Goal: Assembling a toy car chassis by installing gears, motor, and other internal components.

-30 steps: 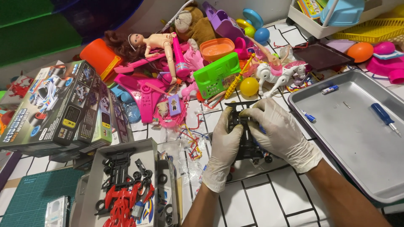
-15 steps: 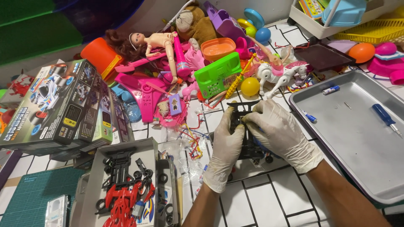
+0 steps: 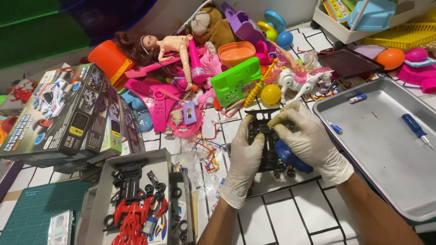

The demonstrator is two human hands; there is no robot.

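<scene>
Two gloved hands [image 3: 281,145] over half-hidden chassis [image 3: 268,156]

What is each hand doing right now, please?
Left hand: closed on the black toy car chassis.
Right hand: on the same chassis, fingers pressing its top.

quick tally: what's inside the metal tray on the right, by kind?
In the metal tray:
Blue-handled screwdriver: 1
Small blue-and-white cylinder, perhaps a marker or battery: 1
Tiny loose piece, maybe a screw, too small to tell: 1
Total: 3
</scene>
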